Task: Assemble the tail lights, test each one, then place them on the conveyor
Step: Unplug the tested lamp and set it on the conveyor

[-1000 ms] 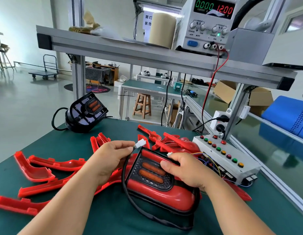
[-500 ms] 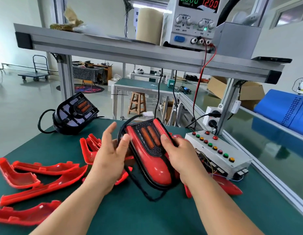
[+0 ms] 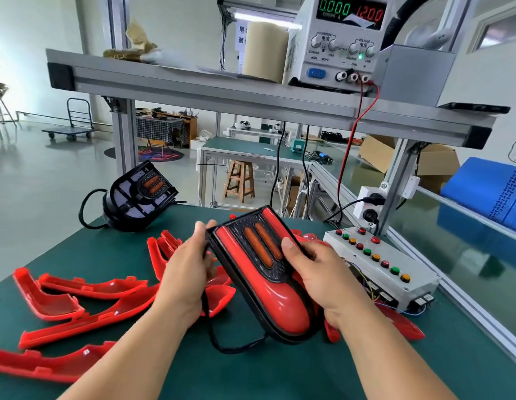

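I hold an assembled tail light, red lens with two orange strips in a black housing, tilted up above the green table. My right hand grips its right edge, thumb on the lens face. My left hand grips its left edge together with the black cable that loops down under the light. A second black tail light base without a red lens lies at the table's far left.
Several loose red lens covers lie across the table's left and behind the light. A grey test box with coloured buttons sits to the right. A power supply stands on the overhead shelf; the conveyor runs along the right.
The tail light was lifted off the table and tilted upright. My left hand moved from the white connector to the light's left edge, and the view shifted.
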Demonstrator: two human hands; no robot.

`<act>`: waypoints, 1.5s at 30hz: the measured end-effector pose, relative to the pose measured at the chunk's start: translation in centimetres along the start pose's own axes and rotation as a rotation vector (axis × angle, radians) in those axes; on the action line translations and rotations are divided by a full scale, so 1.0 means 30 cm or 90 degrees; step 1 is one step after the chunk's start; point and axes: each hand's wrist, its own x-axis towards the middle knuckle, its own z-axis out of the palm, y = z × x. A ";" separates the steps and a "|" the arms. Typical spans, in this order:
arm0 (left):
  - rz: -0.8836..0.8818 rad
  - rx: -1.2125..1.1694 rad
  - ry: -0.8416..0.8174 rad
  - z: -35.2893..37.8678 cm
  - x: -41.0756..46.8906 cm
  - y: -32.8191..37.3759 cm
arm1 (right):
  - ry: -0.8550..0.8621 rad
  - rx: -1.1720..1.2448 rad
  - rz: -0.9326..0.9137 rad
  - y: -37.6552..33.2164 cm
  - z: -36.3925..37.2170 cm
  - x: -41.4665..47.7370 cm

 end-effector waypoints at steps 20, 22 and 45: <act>-0.107 -0.089 -0.261 -0.031 -0.048 0.022 | -0.028 -0.090 -0.088 -0.002 0.010 0.039; -0.109 -0.108 -0.276 -0.042 -0.046 0.025 | -0.100 -0.129 -0.101 0.017 0.024 0.036; -0.102 0.009 -0.140 0.217 -0.195 0.059 | 0.217 0.259 0.166 -0.139 -0.130 -0.131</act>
